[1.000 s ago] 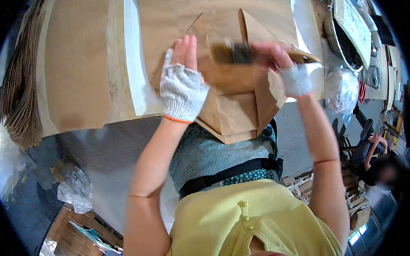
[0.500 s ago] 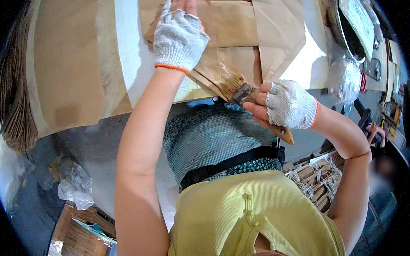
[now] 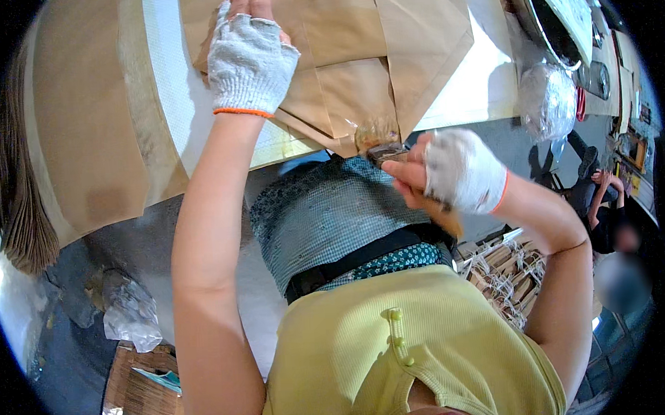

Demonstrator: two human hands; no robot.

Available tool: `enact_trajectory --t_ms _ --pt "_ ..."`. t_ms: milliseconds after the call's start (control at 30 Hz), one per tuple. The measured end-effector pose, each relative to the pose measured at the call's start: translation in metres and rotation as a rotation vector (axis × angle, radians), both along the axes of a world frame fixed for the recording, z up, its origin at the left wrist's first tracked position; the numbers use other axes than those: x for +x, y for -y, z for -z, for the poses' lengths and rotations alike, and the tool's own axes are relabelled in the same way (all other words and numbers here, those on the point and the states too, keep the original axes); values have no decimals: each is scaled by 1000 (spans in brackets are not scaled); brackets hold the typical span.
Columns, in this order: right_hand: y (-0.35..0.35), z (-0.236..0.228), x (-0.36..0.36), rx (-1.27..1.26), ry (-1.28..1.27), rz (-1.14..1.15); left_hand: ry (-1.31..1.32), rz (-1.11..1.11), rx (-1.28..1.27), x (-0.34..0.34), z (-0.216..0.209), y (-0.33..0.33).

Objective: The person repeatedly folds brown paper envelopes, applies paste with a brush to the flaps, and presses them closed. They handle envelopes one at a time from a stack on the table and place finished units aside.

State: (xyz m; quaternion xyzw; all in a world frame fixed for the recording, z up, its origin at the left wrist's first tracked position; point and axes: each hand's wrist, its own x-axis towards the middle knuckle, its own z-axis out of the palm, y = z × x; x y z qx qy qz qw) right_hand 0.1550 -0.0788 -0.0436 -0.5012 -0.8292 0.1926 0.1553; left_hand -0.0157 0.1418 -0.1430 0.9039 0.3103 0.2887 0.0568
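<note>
My left hand (image 3: pixel 252 59), in a white fingerless knit glove with an orange cuff, lies flat on a folded brown kraft paper piece (image 3: pixel 343 36). Its fingers are stretched out toward the far edge of the view, partly cut off there. A wide flat brush (image 3: pixel 378 137) with a wooden handle is gripped in my right hand (image 3: pixel 461 171), gloved the same way. The bristles touch the near tip of the paper at the table's edge, and look slightly blurred. Several overlapping flaps make up the paper's surface.
On the left, another brown paper sheet (image 3: pixel 87 107) lies beside a fanned paper stack (image 3: pixel 12 184). A large round pot (image 3: pixel 536 20) and a plastic-wrapped bundle (image 3: pixel 548 102) stand at the right. Tied bundles (image 3: pixel 502 278) are below right; another person (image 3: pixel 607 203) is farther off.
The brush has turned more upright and its bristles have shifted onto the paper's near tip. The view has shifted, so the table and paper appear farther left. My left hand stays on the paper.
</note>
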Motion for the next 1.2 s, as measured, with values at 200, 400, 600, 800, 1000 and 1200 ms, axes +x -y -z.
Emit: enact_trajectory --t_ms 200,400,600,800,1000,1200 --pt "-20 -17 37 89 -7 367 -173 -155 -33 5 -33 11" --pt "-15 -4 9 -4 -70 51 -9 1 36 -3 -3 1" --pt "-55 -1 -12 107 -201 21 -111 -43 24 -1 1 -2" --pt "-26 -8 33 -503 -707 338 -154 -47 -94 -27 -9 40" --pt "-74 28 23 -261 -788 1065 -151 -56 -211 -41 -8 73" --pt "-148 15 30 -630 -819 890 -26 -113 -231 -41 -4 76"
